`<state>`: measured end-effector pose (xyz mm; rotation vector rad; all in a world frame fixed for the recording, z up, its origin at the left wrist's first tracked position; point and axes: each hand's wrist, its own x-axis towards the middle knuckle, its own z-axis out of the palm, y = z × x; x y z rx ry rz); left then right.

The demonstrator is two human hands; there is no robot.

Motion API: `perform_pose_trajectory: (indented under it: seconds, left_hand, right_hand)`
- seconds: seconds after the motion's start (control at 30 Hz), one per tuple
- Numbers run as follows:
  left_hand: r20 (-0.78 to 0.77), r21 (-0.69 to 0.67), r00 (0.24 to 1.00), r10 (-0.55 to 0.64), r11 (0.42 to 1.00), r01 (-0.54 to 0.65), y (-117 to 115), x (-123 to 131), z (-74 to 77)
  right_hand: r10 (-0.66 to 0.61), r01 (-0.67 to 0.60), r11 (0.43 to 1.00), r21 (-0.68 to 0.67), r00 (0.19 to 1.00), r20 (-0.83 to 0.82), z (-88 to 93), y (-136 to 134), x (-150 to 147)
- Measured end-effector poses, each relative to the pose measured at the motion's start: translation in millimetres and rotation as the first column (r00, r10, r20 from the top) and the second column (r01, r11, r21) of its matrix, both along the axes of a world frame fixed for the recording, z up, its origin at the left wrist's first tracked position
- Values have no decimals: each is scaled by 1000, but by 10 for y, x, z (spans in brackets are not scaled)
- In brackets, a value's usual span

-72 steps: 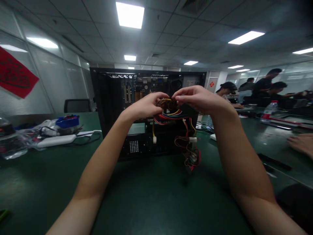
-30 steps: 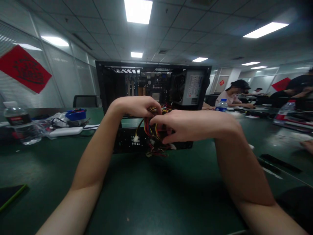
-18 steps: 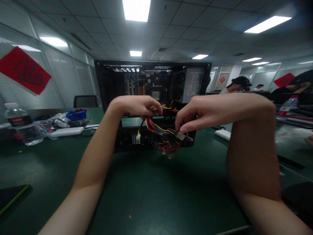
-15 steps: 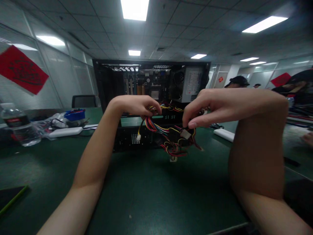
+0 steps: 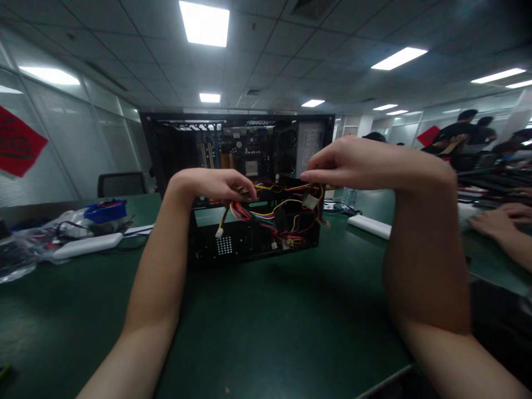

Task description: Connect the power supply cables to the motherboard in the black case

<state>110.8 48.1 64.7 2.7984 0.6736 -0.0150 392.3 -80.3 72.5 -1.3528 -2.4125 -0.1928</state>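
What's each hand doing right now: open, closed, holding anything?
Left hand: closed on the cable bundle.
Right hand: fingers pinched shut above the white connector; whether they hold a wire cannot be told.

I'm looking into an open-plan office. There is a grid ceiling with flat panel lights [image 5: 203, 23], frosted glass partitions [image 5: 70, 149] along the left and a black office chair [image 5: 120, 183]. Other people [image 5: 465, 130] are at the far long green tables [image 5: 270, 321]. An open computer case [image 5: 170, 160] stands on the one before me.
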Motion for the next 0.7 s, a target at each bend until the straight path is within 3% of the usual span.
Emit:
perform_pose_trajectory:
  seconds: [0.1, 0.3, 0.53, 0.7]
  left_hand:
    - [-6, 1, 1000, -18, 1000, 18, 68, -1, 4]
    - [91, -9, 992, -87, 996, 88, 119, 5, 17]
    - [293, -78, 953, -77, 991, 104, 109, 176, -55]
    - [494, -352, 868, 49, 924, 148, 80, 246, -124]
  right_hand:
    - [-119, 124, 978, 167, 992, -39, -3, 43, -40]
    - [-127, 129, 992, -8, 986, 105, -68, 126, -122]
    - [110, -114, 991, 68, 992, 65, -157, 182, -432]
    - [359, -349, 924, -157, 932, 40, -214, 267, -509]
